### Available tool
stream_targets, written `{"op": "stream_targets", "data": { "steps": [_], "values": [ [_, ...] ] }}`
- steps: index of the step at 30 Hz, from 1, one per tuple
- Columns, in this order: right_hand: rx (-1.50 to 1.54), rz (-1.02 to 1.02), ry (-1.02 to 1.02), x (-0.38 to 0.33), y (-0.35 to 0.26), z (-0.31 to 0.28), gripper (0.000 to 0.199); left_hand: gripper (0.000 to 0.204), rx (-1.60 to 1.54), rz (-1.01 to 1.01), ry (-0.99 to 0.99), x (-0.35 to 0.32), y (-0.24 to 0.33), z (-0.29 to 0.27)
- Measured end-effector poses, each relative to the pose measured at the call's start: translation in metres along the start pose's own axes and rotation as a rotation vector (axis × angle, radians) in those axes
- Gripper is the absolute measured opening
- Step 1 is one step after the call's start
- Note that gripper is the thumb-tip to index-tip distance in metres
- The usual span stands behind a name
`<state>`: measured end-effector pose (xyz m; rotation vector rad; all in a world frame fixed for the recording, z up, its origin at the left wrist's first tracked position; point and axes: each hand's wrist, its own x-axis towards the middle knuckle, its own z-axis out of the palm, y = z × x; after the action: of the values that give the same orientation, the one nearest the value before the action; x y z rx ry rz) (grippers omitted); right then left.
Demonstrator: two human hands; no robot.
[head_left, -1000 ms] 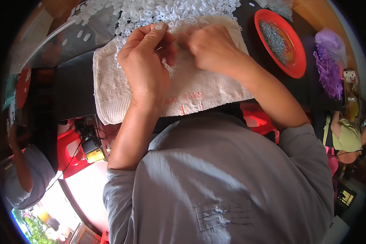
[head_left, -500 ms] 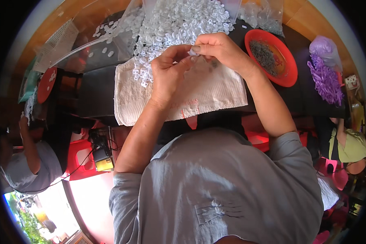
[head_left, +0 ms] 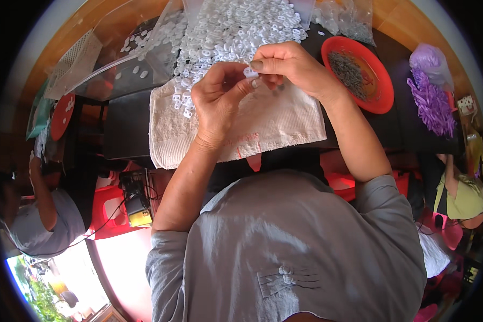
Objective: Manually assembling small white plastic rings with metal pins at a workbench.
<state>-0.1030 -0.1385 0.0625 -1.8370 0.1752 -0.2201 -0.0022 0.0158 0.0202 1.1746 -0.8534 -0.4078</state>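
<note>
My right hand (head_left: 287,67) pinches a small white plastic ring (head_left: 249,71) between thumb and forefinger. My left hand (head_left: 217,99) is raised beside it, fingertips closed on the same small piece. Both hands hover over a white towel (head_left: 284,126) spread on a dark table. A big heap of white plastic rings (head_left: 233,32) lies just beyond the towel, spilling onto its far left edge.
A red plate (head_left: 378,91) holding small dark metal parts sits to the right. Purple strips (head_left: 429,102) and a purple bag lie further right. Clear plastic bags (head_left: 123,59) lie at left. Other people sit at lower left (head_left: 29,220) and right (head_left: 461,196).
Both hands have lifted off the towel and come together higher up, now pinching one small ring between them. The view has tilted so more of the ring heap shows.
</note>
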Motion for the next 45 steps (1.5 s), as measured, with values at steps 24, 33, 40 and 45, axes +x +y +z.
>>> {"op": "stream_targets", "data": {
  "steps": [24,33,40,45],
  "values": [
    [0.554,-0.851,-0.676,-0.079,-0.118,0.094,0.031,0.024,0.283,0.533,0.522,0.095,0.100,-0.094],
    [0.368,-0.902,-0.855,-0.101,-0.127,0.079,0.078,0.014,0.785,0.724,0.130,0.052,0.065,-0.038],
    [0.226,-0.962,-0.174,-0.126,-0.141,0.084,0.043,0.010,0.631,0.146,-0.248,0.021,0.002,-0.045],
    [0.185,-0.936,-0.571,-0.108,-0.134,0.063,0.054,0.007,0.745,0.217,-0.364,0.015,-0.005,-0.035]
  ]
}}
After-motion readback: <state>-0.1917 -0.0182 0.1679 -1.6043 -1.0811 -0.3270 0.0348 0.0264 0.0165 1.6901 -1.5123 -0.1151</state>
